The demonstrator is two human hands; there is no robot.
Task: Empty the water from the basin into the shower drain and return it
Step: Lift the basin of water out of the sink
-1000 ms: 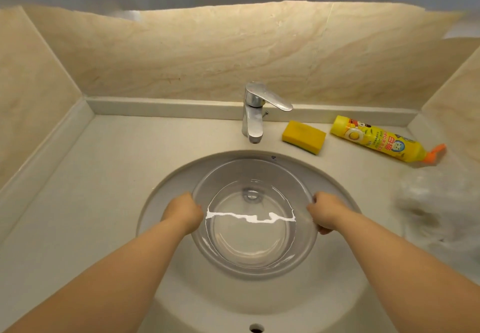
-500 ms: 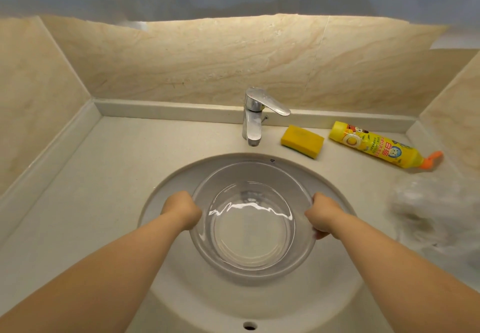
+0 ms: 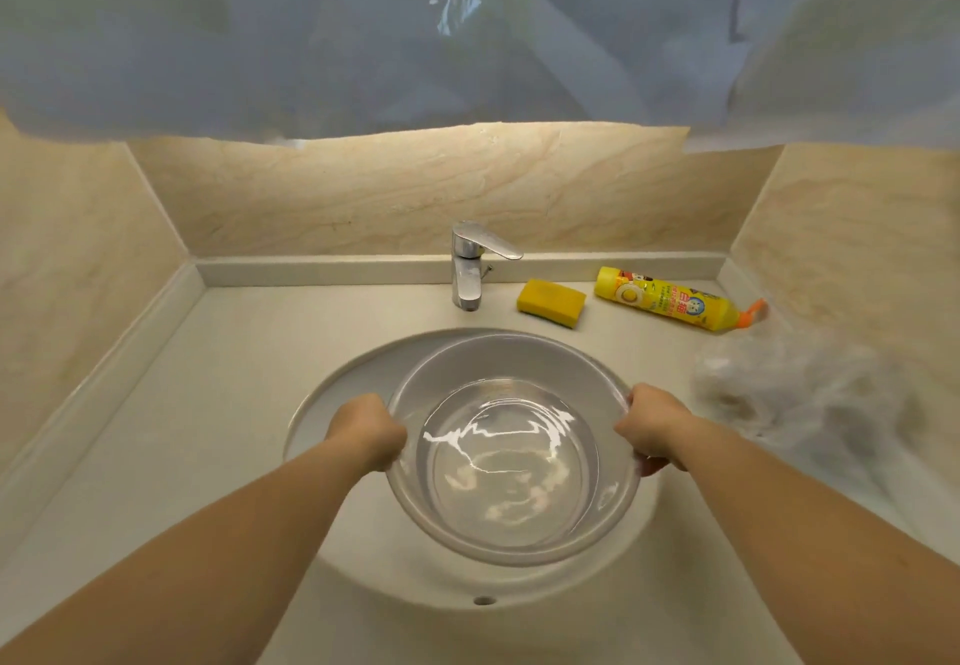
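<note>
We have our left hand [image 3: 366,430] curled tight around the left rim of the basin [image 3: 511,358], and our right hand [image 3: 652,428] clenched on the right rim, its fingertips showing under the edge. Between the two grips the basin, a pale grey translucent bowl, sits over the white sink [image 3: 337,394], overlapping its right and near parts; whether it rests on the sink or is clear of it we cannot tell. Water [image 3: 511,462] lies in the bottom of the basin, its surface rippled and throwing bright streaks of reflected light. Near the front lip of the sink we see a small overflow hole [image 3: 484,600]. Behind the sink stands a chrome faucet [image 3: 470,269] with its lever turned to the right. Just to its right, on the beige countertop [image 3: 208,384], lies a yellow sponge [image 3: 550,302], and beyond that a yellow bottle [image 3: 670,305] lies on its side, its orange cap pointing right. A crumpled clear plastic bag [image 3: 810,394] sits on the counter at the right, near our right forearm. Marbled tan tile [image 3: 363,197] lines the wall behind, and a blurred bluish sheet [image 3: 467,30] covers the top of the view.
</note>
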